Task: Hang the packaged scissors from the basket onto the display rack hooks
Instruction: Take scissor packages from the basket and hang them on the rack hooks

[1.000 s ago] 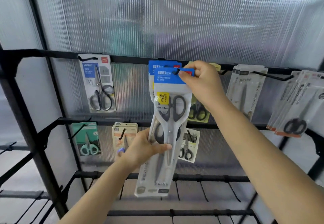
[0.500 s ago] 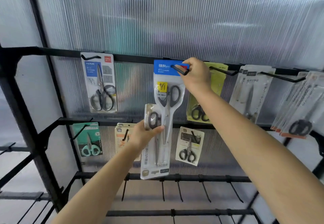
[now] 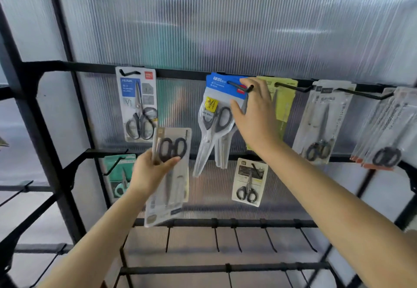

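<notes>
At the centre of the frame the blue pack hangs on a hook of the top rail, its lower end swung left. The right hand is beside it, fingers loosely spread, fingertips by the hook's tip, gripping nothing. Lower left, the left hand holds a beige pack of black-handled scissors upright in front of the rack. Other packs hang at left and right

L hand fingers curled, gripping – R hand raised, fingers loose, arm extended.
</notes>
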`<state>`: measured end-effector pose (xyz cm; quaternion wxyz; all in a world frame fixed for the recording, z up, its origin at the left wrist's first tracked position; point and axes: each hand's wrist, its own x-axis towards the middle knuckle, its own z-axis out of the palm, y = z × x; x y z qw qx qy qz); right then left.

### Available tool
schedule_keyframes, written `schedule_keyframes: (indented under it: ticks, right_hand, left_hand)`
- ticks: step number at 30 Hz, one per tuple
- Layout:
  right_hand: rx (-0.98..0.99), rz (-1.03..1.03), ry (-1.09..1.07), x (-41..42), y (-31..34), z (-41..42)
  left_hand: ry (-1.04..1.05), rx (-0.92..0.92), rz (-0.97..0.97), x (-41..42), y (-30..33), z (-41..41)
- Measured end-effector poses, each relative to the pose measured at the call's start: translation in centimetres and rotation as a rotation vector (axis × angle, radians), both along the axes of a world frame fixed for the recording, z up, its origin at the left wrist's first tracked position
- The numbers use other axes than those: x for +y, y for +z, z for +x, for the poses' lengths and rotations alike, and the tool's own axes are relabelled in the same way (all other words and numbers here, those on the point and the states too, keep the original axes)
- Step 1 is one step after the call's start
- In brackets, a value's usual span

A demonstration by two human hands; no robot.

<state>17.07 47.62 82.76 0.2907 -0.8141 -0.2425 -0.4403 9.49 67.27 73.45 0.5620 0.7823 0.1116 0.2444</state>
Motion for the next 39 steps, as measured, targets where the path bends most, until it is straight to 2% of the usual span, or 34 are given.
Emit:
schedule_keyframes:
  ticks: [2,4,8,10,13,19,22,27,31,33,35,39]
  right_hand:
    - [0.084,0.014,0.027,-0.8,-1.2,-0.6]
    - [0.174,-0.018,0.078,-1.6,-2.4,-1.6]
    - [0.326,-0.282,0.221,-3.0,-3.1,-4.2]
    - [0.436,-0.423,0.264,-3.4,-2.8,-5.4]
    - [0.53,-0.498,0.246,-4.8,-2.7,-6.4]
    - [0.578,-0.372,0.097,-10.6,-3.0,-7.6]
    - [0.592,-0.244,0.027,-13.8,-4.1,-7.9]
    - [0.641,0.145,-0.071,-20.4,-5.8,-7.6]
    - [0.639,0.46,-0.035,-25.2,-7.6,-6.5]
    - [0.655,0.658,-0.014,-27.3,-8.6,-5.8]
    - [0.694,0.914,0.068,-29.1,-9.6,-5.2]
    - [0.833,1.257,0.484,-30.5,-11.1,-5.1]
  left_hand:
    - [0.053,-0.04,0.187,0.4,0.5,-1.1]
    - [0.014,-0.026,0.324,0.7,0.9,-2.1]
    - [-0.228,0.108,0.686,-0.5,1.5,-2.2]
    - [-0.347,0.083,0.802,-2.3,1.8,-1.5]
    - [-0.441,0.003,0.857,-5.7,1.9,-0.2]
    - [-0.625,-0.172,0.732,-12.0,1.8,2.9]
    - [-0.661,-0.232,0.581,-15.2,1.2,3.2]
    - [-0.377,-0.361,0.378,-19.4,0.2,2.7]
    - [-0.147,-0.479,0.432,-22.1,-1.4,2.4]
    - [-0.143,-0.398,0.335,-23.3,-2.3,2.2]
    - [-0.251,-0.22,0.201,-24.8,-3.1,1.6]
    - [-0.444,0.156,-0.072,-28.5,-3.8,0.7]
